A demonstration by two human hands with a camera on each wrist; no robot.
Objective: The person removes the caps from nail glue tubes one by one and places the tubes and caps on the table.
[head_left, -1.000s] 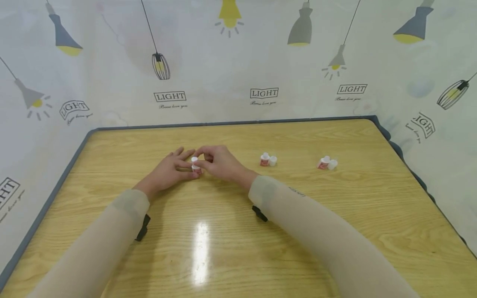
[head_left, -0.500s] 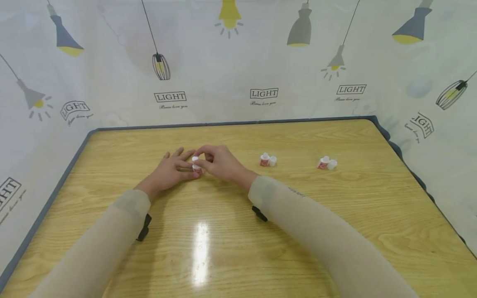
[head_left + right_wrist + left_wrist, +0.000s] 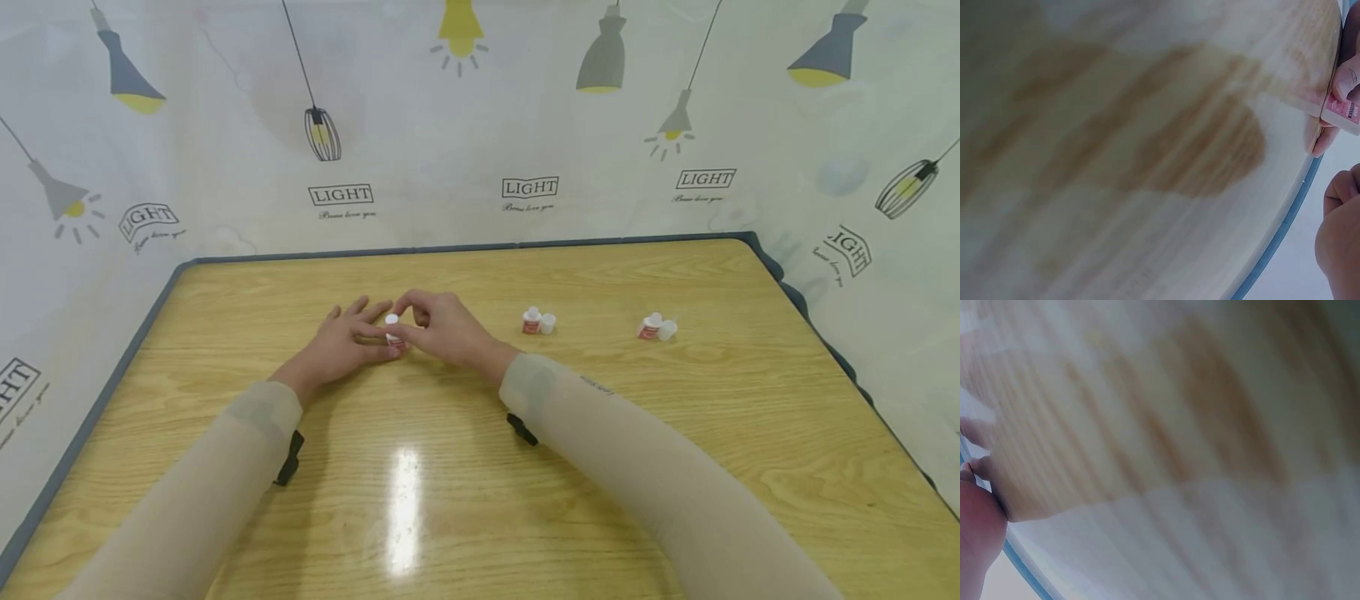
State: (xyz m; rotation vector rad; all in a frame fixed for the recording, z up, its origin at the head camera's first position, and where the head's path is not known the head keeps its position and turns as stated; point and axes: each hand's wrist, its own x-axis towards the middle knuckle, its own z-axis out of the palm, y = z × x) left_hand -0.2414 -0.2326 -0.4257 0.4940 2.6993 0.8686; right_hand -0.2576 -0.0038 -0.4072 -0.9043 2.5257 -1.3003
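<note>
A small white bottle [image 3: 396, 341] with a red label stands upright on the table, left of the middle in the head view. My left hand [image 3: 341, 343] holds its body between thumb and index finger, the other fingers spread over the wood. At the top, my right hand [image 3: 446, 327] pinches the white cap [image 3: 392, 319] with thumb and index finger. In the right wrist view the bottle's pink label [image 3: 1342, 109] shows a barcode, with left fingertips [image 3: 1347, 78] against it. Only part of the left hand [image 3: 979, 537] appears at the left wrist view's edge.
To the right stands a second red-labelled bottle [image 3: 532, 322], uncapped, with a white cap [image 3: 548, 323] beside it. Farther right is another such bottle [image 3: 650, 327] with its cap [image 3: 667, 331]. A lamp-patterned backdrop [image 3: 450, 125] rises behind the wooden table [image 3: 600, 467].
The right thumb and index finger have shifted slightly at the cap, and its top shows more plainly. The left hand and the bottle stay in place.
</note>
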